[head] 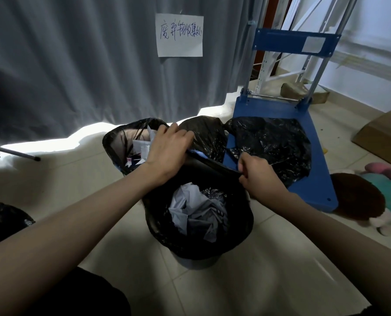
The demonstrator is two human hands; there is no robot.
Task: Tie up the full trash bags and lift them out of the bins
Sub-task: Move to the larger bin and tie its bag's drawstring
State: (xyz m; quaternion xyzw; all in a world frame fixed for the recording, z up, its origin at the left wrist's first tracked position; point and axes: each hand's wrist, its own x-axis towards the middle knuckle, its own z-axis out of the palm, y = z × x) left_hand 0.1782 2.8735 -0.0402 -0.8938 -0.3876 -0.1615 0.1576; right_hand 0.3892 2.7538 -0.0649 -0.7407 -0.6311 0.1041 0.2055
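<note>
A grey bin stands on the tiled floor in front of me, lined with a black trash bag full of crumpled paper. My left hand grips the far rim of this bag. My right hand pinches the same rim further right. Behind it stands a second bin with a black bag holding paper scraps. A filled black bag lies on the blue cart.
A blue hand cart stands to the right, its platform on the floor. A plush toy and a cardboard box lie at the far right. A grey curtain with a paper sign hangs behind. Another black bag sits at the left.
</note>
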